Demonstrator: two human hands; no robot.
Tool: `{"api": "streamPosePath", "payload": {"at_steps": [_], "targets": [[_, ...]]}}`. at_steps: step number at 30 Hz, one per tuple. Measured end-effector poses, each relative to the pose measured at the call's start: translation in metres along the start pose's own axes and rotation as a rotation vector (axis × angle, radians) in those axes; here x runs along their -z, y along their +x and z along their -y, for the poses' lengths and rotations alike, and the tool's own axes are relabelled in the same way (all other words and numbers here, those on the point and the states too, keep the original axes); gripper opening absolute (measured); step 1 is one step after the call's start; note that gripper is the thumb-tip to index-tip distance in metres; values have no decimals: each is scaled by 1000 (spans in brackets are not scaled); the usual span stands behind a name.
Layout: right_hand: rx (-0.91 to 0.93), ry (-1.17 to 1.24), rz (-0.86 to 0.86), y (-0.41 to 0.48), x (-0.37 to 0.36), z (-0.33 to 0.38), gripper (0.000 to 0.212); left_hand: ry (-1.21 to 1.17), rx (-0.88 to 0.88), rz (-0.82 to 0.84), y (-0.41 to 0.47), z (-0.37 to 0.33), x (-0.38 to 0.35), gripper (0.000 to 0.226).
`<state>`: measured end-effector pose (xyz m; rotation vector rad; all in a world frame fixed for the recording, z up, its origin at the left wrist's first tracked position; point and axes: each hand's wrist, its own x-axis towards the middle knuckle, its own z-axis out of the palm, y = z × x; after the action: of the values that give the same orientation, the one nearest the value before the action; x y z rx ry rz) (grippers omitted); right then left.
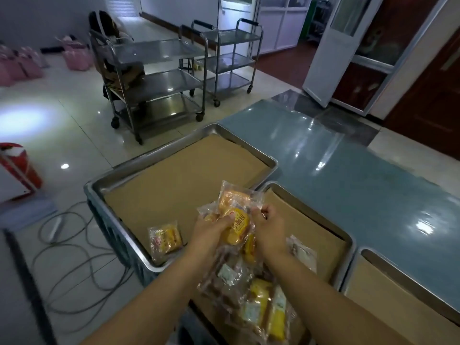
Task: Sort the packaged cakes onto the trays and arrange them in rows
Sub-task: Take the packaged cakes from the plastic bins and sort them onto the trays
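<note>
Both my hands hold a bunch of clear-wrapped cakes above the gap between two metal trays. My left hand grips the yellow-labelled packs from the left. My right hand pinches the wrapper edges on the right. More packs hang or lie below my wrists, brown ones and yellow ones. One yellow packaged cake lies alone at the near corner of the left tray, which is lined with brown paper. A clear pack lies on the middle tray.
A third lined tray sits at the right on the blue-grey table. The left tray rests on a dark crate. Cables trail on the tiled floor. Steel trolleys stand behind; a red object is at left.
</note>
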<state>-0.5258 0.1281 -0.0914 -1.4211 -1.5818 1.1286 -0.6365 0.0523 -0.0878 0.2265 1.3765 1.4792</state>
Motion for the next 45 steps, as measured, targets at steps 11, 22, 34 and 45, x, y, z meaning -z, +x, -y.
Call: {"api": "streamPosePath", "payload": {"at_steps": [11, 22, 34, 45], "targets": [[-178, -31, 50, 53, -203, 37, 24, 268, 113, -1, 126, -98, 149, 42], [-360, -214, 60, 85, -267, 26, 16, 673, 75, 54, 201, -107, 221, 37], [-263, -391, 14, 84, -233, 21, 30, 1319, -444, -82, 202, -114, 192, 94], [-17, -384, -205, 24, -83, 44, 19, 1040, -648, 397, 120, -93, 62, 41]]}}
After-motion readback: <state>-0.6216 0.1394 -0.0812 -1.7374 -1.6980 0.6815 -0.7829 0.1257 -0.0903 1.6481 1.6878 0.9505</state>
